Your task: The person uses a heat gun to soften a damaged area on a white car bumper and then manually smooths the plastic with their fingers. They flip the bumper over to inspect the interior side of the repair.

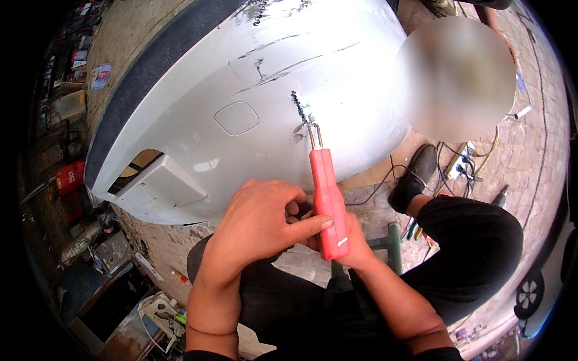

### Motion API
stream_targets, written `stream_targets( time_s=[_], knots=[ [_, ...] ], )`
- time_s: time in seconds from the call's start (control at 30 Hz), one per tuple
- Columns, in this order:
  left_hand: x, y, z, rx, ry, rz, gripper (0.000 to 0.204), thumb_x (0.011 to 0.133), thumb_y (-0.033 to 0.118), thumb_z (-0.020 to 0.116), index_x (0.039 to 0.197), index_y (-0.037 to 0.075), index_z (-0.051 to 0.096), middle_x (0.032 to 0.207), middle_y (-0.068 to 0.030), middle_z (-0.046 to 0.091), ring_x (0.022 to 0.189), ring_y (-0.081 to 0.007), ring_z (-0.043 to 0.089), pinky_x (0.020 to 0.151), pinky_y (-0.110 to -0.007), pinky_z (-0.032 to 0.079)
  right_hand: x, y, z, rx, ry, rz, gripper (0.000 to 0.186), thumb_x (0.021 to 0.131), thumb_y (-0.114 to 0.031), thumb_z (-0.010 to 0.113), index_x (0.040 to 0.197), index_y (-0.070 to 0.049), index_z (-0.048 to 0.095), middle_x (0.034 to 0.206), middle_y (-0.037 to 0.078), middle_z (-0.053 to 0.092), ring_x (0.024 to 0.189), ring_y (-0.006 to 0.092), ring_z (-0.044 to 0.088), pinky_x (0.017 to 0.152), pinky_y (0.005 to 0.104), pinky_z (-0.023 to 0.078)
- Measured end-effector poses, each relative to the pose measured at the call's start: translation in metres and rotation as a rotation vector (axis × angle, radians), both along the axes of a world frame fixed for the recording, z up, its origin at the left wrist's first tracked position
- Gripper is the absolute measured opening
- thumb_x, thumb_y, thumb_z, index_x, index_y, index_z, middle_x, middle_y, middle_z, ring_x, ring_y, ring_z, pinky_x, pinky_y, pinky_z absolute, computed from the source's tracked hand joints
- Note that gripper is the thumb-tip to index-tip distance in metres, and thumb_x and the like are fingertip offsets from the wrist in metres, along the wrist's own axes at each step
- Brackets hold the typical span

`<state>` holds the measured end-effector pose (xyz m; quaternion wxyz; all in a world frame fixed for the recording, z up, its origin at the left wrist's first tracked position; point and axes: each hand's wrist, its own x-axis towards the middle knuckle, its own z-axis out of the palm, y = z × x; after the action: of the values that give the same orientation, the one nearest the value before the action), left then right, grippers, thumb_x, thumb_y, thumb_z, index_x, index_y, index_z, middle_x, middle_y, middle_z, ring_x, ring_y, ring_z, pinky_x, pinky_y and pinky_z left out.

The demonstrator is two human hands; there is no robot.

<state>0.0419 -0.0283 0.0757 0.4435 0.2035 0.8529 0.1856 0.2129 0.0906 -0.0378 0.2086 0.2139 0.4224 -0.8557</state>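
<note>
A red hot stapler [328, 192] with two metal prongs points away from me. Its tips reach a dark, wavy seam of metal staples [298, 106] in a white car bumper [186, 135]. Around the handle from below and behind, my right hand [356, 242] is closed; most of its fingers are hidden. My left hand [259, 218] lies against the handle's left side, thumb on its lower part and fingers curled in. Whether those fingers grip anything else is hidden. Black scratches and another wavy staple [259, 12] mark the bumper farther off.
At the right, another person's shoe [415, 178] is beside a power strip [462, 159] with tangled cords. A green stool [385, 245] stands below my right arm. Tools and a red box [67, 178] clutter the left side. A vehicle wheel [528, 293] shows at lower right.
</note>
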Motion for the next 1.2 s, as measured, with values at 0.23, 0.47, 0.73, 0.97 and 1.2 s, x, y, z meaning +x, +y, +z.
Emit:
stream_targets(
  time_s=[0.23, 0.47, 0.73, 0.97, 1.2],
  knots=[
    [0.001, 0.002, 0.001, -0.005, 0.007, 0.015, 0.05, 0.078, 0.046, 0.088, 0.091, 0.0, 0.076, 0.08, -0.0157, 0.073, 0.075, -0.0328, 0.072, 0.07, -0.039, 0.055, 0.0, 0.001, -0.001, 0.029, 0.008, -0.005, 0.033, 0.087, -0.003, 0.082, 0.118, -0.002, 0.071, 0.097, 0.004, 0.075, 0.086, 0.01, 0.07, 0.075, 0.028, 0.058],
    [0.0, -0.004, 0.0, 0.028, 0.013, 0.142, 0.032, 0.09, 0.029, 0.075, 0.097, -0.002, 0.076, 0.084, -0.0193, 0.073, 0.081, -0.0387, 0.07, 0.074, -0.043, 0.055, -0.002, 0.005, -0.001, 0.134, 0.038, 0.065, 0.054, 0.082, -0.004, 0.089, 0.129, -0.003, 0.064, 0.1, 0.004, 0.075, 0.092, 0.0115, 0.071, 0.081, 0.0298, 0.059],
    [0.025, -0.019, -0.045, -0.023, 0.454, -0.095, 0.053, 0.092, 0.011, 0.062, 0.145, 0.006, 0.058, 0.096, -0.0204, 0.069, 0.086, -0.0434, 0.066, 0.077, -0.053, 0.052, -0.004, 0.01, 0.005, 0.067, 0.021, 0.042, 0.051, 0.083, -0.002, 0.088, 0.128, -0.003, 0.063, 0.098, 0.005, 0.075, 0.087, 0.0128, 0.072, 0.077, 0.0303, 0.059],
    [0.034, -0.011, -0.071, -0.131, 0.612, -0.29, 0.084, 0.084, 0.011, 0.07, 0.162, 0.007, 0.039, 0.088, -0.015, 0.066, 0.08, -0.0355, 0.066, 0.075, -0.047, 0.049, -0.001, 0.006, -0.006, 0.048, 0.112, -0.008, 0.051, 0.087, -0.002, 0.085, 0.132, -0.003, 0.061, 0.096, 0.005, 0.074, 0.084, 0.0123, 0.069, 0.072, 0.0302, 0.057],
    [0.026, -0.001, -0.083, -0.262, 0.728, -0.418, 0.103, 0.076, 0.016, 0.081, 0.165, 0.005, 0.031, 0.084, -0.0121, 0.068, 0.076, -0.0305, 0.068, 0.073, -0.043, 0.048, -0.003, 0.009, 0.0, -0.02, 0.112, -0.04, 0.05, 0.088, 0.002, 0.082, 0.133, -0.003, 0.062, 0.094, 0.004, 0.073, 0.085, 0.0116, 0.068, 0.073, 0.029, 0.056]
  ],
)
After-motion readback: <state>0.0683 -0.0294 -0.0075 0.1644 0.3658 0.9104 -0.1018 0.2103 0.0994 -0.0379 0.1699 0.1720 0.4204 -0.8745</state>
